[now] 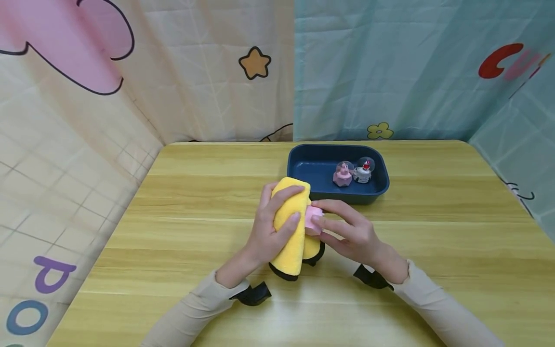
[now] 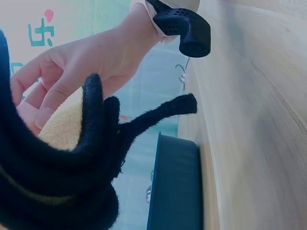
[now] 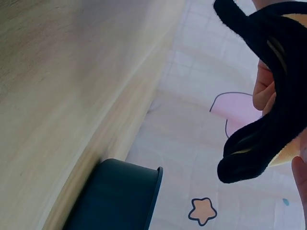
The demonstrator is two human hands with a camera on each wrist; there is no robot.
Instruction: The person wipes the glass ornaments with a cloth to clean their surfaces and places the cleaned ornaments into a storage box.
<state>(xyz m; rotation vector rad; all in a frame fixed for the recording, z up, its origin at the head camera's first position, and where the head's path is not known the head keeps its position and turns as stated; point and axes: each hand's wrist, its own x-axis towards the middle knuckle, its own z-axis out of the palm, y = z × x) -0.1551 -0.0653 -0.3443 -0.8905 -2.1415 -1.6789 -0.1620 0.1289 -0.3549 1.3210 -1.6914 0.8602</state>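
Note:
A yellow cloth with a black edge (image 1: 288,231) is bunched up in my left hand (image 1: 269,226), its fingers and thumb curled round it. From the right, my right hand (image 1: 353,231) pinches a small pink object (image 1: 313,220) pressed against the cloth. Its pink body resembles the base of the pink snow globe in the tub, and the end towards the cloth is hidden. In the left wrist view the cloth's black edging (image 2: 57,167) covers much of the near side, with my right hand (image 2: 91,60) behind it.
Just beyond the hands stands a dark blue tub (image 1: 338,196). Inside, at its right, are a pink snow globe (image 1: 342,176) and a white snow globe (image 1: 363,172) with a red figure. Printed curtains (image 1: 208,72) hang behind the wooden table (image 1: 195,193).

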